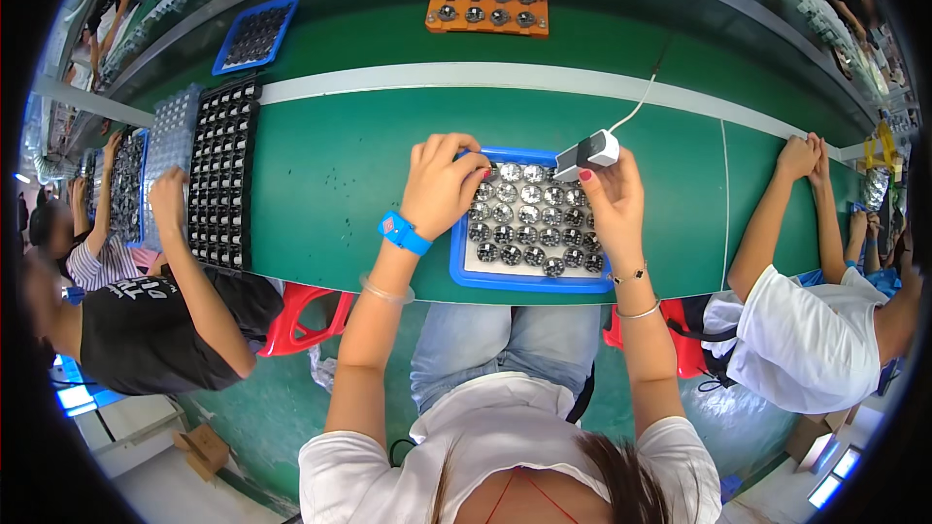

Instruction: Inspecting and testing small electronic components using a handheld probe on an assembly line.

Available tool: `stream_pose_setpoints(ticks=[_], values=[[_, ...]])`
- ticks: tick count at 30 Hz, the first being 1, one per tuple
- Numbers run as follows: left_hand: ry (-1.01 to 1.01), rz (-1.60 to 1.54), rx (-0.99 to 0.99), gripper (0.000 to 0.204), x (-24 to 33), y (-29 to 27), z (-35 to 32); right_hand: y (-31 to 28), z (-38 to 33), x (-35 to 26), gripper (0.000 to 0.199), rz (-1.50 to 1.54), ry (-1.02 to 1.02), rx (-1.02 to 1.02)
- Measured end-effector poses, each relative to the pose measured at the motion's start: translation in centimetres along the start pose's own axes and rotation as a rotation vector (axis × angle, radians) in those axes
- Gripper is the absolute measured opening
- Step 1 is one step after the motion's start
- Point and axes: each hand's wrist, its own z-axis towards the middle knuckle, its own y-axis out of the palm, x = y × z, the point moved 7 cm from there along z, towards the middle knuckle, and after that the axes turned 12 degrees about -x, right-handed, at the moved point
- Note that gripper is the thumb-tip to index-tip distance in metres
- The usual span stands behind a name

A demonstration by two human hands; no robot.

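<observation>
A blue-rimmed tray (464, 277) lies before me on the green table, holding rows of shiny round parts (527, 235) on a white bed. My right hand (618, 202) grips a small white-and-grey handheld device (589, 154) over the tray's far right corner; a white cord runs from it up and away. At the far left corner of the tray is my left hand (442, 180), wearing a blue wrist strap (404, 233). Its fingers are curled, with thumb and forefinger close together by the corner parts; whatever they pinch is hidden.
Left of me stands a black compartment tray (223, 175), with dark specks on the table beside it. Beyond the white rail (388, 76) sit an orange block of round parts (487, 2) and another blue tray (255, 34). Co-workers sit on both sides, arms over the table.
</observation>
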Motion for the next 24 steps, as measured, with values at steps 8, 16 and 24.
stream_pose_setpoints(ticks=[8,16,24], values=[[0.028,0.033,-0.048,0.006,-0.4,-0.2,0.3,-0.5,-0.7,0.6,0.036,-0.026,-0.014,-0.025],[0.118,0.045,-0.115,0.010,1.8,0.3,1.7,0.8,-0.5,0.0,0.035,-0.302,0.024,-0.102],[0.232,-0.030,0.001,0.010,4.3,-1.2,1.7,2.5,0.0,-1.0,0.032,-0.451,-0.016,-0.151]])
